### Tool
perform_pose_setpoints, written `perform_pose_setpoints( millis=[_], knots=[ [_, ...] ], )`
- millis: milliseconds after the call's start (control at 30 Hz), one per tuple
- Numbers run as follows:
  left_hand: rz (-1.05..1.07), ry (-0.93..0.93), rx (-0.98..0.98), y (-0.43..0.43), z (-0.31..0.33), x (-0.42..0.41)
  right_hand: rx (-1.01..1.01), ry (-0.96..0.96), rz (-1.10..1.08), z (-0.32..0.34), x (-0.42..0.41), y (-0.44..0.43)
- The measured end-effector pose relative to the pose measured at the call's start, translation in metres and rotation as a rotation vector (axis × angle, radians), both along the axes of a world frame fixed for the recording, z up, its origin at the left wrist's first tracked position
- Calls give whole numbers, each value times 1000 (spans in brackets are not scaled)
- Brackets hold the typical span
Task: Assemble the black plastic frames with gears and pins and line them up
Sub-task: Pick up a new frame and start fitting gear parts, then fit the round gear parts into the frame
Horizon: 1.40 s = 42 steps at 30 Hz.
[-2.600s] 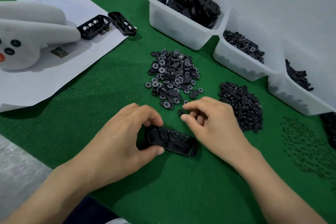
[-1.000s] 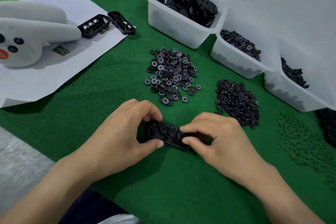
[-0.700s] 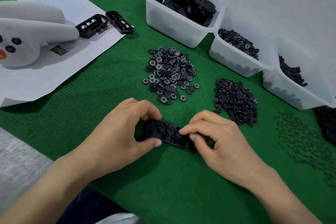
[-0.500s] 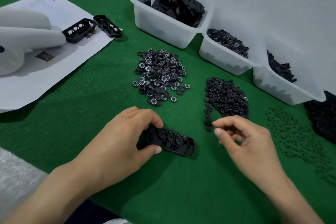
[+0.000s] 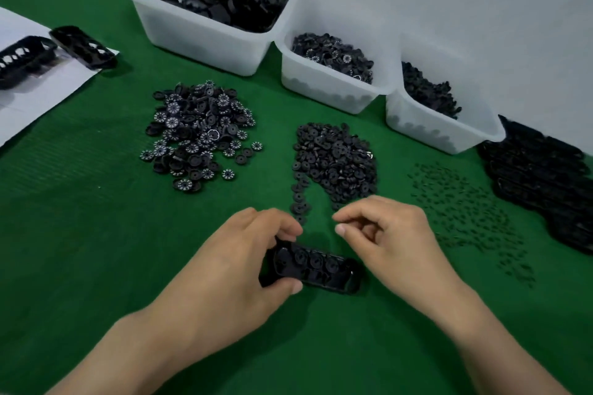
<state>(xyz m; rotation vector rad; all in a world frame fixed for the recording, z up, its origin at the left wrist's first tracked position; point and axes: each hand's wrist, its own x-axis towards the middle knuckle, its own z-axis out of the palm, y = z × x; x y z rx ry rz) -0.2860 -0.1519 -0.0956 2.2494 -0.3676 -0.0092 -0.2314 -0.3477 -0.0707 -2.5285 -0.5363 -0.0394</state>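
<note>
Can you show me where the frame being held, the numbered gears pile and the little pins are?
frame (image 5: 316, 268), head view, its top face.
numbered gears pile (image 5: 199, 131), head view, pile's middle.
pins (image 5: 465, 205), head view, middle of scatter.

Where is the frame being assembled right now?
In the head view, the frame lies low and central on the green mat, gripped by the left hand, below the plain gear pile.

From my remote seat the light reads even and fairly bright, falling from above and slightly ahead: my left hand (image 5: 237, 269) throws a soft dark shadow onto the green counter (image 5: 96, 234) below the wrist. The white bins (image 5: 205, 38) show no harsh glare. The whole frame is a little soft, and the frames on the paper (image 5: 41, 90) at the left edge are smeared with blur. The black stack (image 5: 542, 183) at the right edge loses its detail in darkness. Wide-angle bending curves the edges.
</note>
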Motion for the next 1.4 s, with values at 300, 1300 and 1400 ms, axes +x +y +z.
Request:
perform_pose_setpoints(
  millis=[300, 1300, 1400],
  knots=[
    [0, 11, -14, 12, -1, -5, -92, 38, 130, -3, 17, 38],
    [-8, 12, 36, 12, -3, -4, -109, -156, 444, 4, -16, 19],
    [-9, 16, 32, 12, -2, -3, -180, -206, 482, 4, -13, 19]
  ],
)
